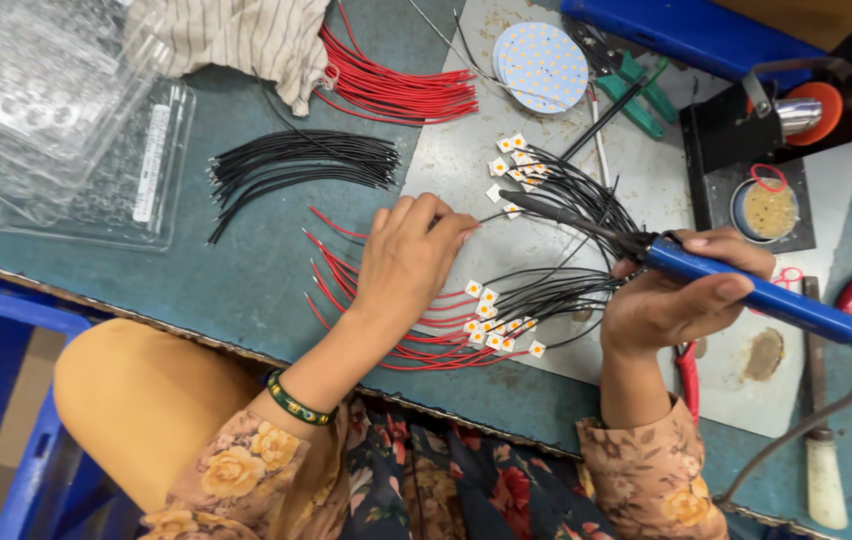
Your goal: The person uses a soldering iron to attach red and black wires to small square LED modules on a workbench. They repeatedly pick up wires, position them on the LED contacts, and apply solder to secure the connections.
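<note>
Right hand [681, 300]: fist closed round the blue-handled soldering iron [746, 290], held like a pen; tip reaches out toward the left hand's fingertips.
Left hand [411, 255]: palm down, fingers drawn together, tips pressing something small on the grey work plate [466, 160]; cannot tell what, fingers hide it.
Finished pieces [496, 325]: small white square chips with red and black leads, fanned just beside the left hand, between both wrists.
Risk, burn: hot tip sits close to bare fingertips; a slip of either hand likely brings contact.
Risk, leads: iron shaft passes over black wires [576, 200]; sagging could scorch insulation.
Mid-bench: loose black wire bundle [296, 165], left of plate.
Far: red wire bundle [396, 90], round white disc board [541, 65], iron stand [796, 115].
</note>
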